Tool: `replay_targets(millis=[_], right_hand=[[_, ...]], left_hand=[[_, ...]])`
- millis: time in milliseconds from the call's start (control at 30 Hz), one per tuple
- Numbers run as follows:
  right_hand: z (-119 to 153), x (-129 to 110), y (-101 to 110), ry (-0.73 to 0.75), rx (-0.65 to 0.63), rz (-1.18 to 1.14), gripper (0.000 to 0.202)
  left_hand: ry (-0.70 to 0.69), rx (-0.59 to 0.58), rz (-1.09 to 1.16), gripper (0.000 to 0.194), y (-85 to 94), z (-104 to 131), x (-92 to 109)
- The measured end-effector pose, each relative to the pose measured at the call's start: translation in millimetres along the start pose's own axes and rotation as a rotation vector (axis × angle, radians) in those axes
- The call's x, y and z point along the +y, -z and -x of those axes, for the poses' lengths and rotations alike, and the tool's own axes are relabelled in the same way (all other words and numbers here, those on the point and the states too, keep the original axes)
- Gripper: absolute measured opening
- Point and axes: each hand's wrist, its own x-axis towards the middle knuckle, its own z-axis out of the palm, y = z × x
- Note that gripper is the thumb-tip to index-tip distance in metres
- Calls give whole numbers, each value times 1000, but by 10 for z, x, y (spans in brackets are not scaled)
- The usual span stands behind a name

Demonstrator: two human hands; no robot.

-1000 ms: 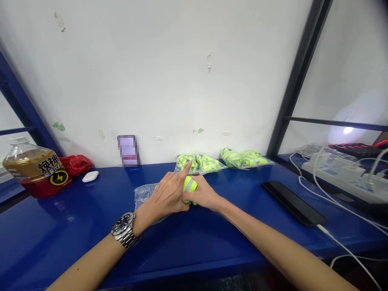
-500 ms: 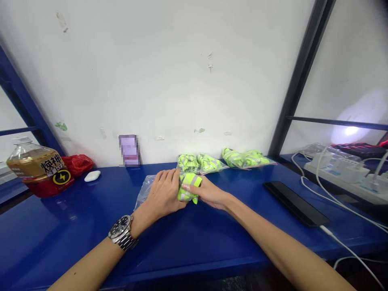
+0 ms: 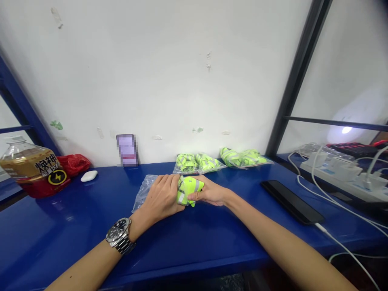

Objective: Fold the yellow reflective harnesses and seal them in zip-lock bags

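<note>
A bundled yellow-green cloth with grey reflective strips (image 3: 190, 189) is held between both hands above the blue table (image 3: 194, 246). My left hand (image 3: 165, 194), with a metal watch on its wrist, is wrapped round the bundle's left side. My right hand (image 3: 210, 190) grips the right side, its thumb across the front. Clear plastic (image 3: 144, 193) lies beside and partly under my left hand. Behind the hands, against the wall, are bagged yellow-green bundles (image 3: 207, 162), with more bagged bundles (image 3: 245, 157) to their right.
On the left stand a large bottle (image 3: 33, 167), a red plastic bag (image 3: 74, 163) and a white case (image 3: 89, 176). A phone (image 3: 127, 150) leans on the wall. At the right lie a black phone (image 3: 292, 201) on a cable and power strips (image 3: 342, 171).
The view has shifted slightly. My right thumb has moved down and right on the bundle, and more of the yellow-green cloth shows between the hands.
</note>
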Motion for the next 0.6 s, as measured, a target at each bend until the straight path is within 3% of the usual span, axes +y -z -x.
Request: replay_targets(millis=[133, 300, 433, 600], right_hand=[[15, -20, 56, -69, -34, 1, 53], [-15, -19, 20, 89, 18, 285, 44], [-56, 38, -29, 233, 115, 657, 37], [-99, 148, -132, 314, 333, 868, 30]], left_hand=[[3, -21, 26, 58, -1, -5, 0], [6, -13, 26, 56, -1, -2, 2], [3, -6, 15, 55, -2, -2, -5], [20, 39, 25, 54, -29, -5, -18]])
